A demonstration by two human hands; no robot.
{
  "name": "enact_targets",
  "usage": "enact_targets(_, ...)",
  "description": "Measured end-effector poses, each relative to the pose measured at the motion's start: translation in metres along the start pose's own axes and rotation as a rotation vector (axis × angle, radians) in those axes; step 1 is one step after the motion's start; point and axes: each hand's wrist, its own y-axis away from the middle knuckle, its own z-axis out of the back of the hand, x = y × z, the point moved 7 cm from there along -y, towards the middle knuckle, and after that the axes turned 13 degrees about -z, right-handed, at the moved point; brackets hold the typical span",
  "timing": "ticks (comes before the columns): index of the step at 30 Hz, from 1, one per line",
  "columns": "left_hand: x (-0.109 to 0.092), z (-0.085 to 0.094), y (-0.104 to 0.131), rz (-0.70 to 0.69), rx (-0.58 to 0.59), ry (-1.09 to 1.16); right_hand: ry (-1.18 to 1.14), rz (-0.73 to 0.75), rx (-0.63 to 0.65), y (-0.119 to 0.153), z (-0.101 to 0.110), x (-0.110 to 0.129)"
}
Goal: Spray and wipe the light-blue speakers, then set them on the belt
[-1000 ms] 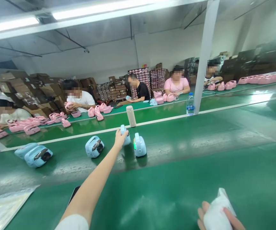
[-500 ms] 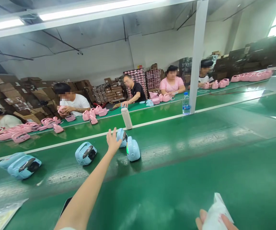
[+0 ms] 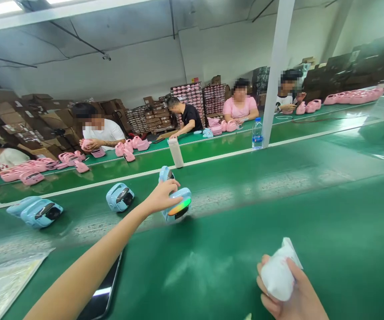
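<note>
On the green belt (image 3: 278, 209), both hands grip: left (image 3: 160, 199) one of five blue devices (image 3: 178, 206), right (image 3: 287, 293) one white cloth (image 3: 277, 275).

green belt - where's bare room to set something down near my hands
Bare green belt lies right of the lit blue device under your left hand, and between the phone and your right hand holding a white cloth. Leftward it is crowded with blue devices.

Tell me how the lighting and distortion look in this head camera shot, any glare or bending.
Head view: ceiling strip lights leave pale glare streaks on the green conveyor belt; the wide lens bows the belt edges and tilts the white post; the lit band on the blue device under the left hand glows clearly; the right hand with its white wad looks sharp.
</note>
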Motion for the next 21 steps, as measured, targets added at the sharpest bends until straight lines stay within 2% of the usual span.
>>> enact_targets(4, -0.026, -0.034, 0.035, 0.117, 0.09, 0.178, -0.016, 0.074, -0.065, 0.016, -0.011, 0.004)
enact_targets(8, -0.034, -0.061, 0.073, 0.232, 0.08, 0.339, -0.009, 0.138, -0.145, 0.04, -0.023, 0.005)
enact_targets(10, -0.035, -0.068, 0.091, 0.219, 0.034, 0.402, 0.011, 0.164, -0.179, 0.052, -0.027, 0.006)
enact_targets(14, -0.041, -0.084, 0.118, 0.042, -0.005, 0.527, 0.049, 0.219, -0.226, 0.065, -0.035, 0.01)
enact_targets(17, -0.041, -0.094, 0.123, -0.046, -0.067, 0.557, 0.078, 0.24, -0.215, 0.065, -0.041, 0.012)
enact_targets(21, -0.032, -0.097, 0.109, -0.05, -0.209, 0.586, 0.118, 0.27, -0.154, 0.063, -0.048, 0.012)
